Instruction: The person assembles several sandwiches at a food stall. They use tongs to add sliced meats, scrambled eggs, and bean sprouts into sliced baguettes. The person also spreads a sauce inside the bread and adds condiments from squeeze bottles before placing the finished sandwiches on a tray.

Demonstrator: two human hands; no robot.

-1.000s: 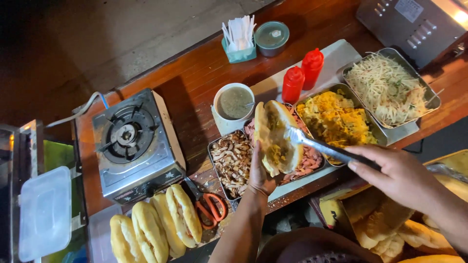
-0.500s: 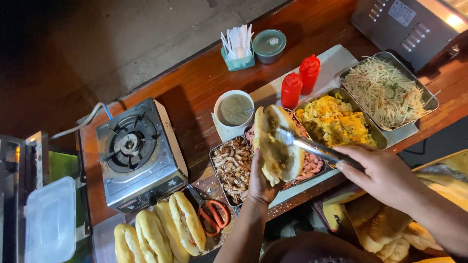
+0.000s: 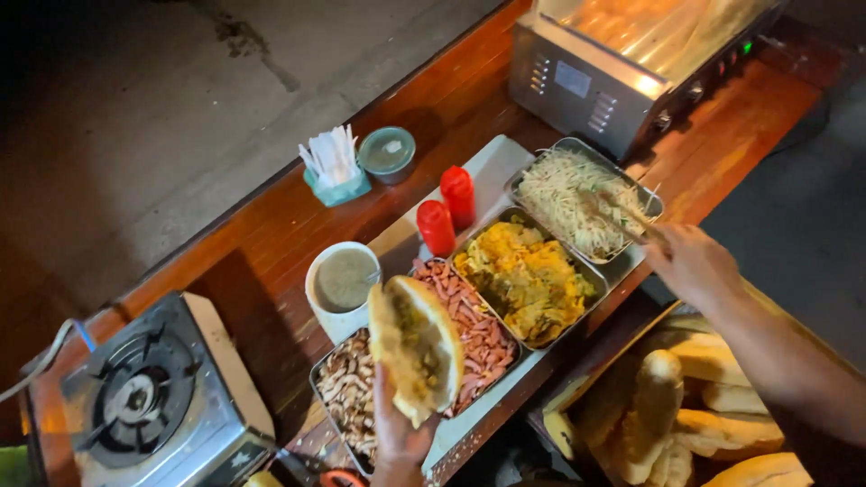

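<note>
From the head camera we see our left hand (image 3: 397,433) low in the frame, its fingers wrapped around a split bread roll (image 3: 417,347) with filling inside, held over the tray of mushrooms (image 3: 347,388) and the tray of chopped sausage (image 3: 478,329). Our right hand (image 3: 695,266) reaches to the tray of pale shredded vegetables (image 3: 568,194), fingers clenched on metal tongs (image 3: 622,212) whose tips lie in the shreds. Between these sits a tray of yellow filling (image 3: 528,280). Two red squeeze bottles (image 3: 448,212), a cup of sauce (image 3: 343,284) and a gas stove (image 3: 140,397) stand on the wooden surface (image 3: 271,234).
</note>
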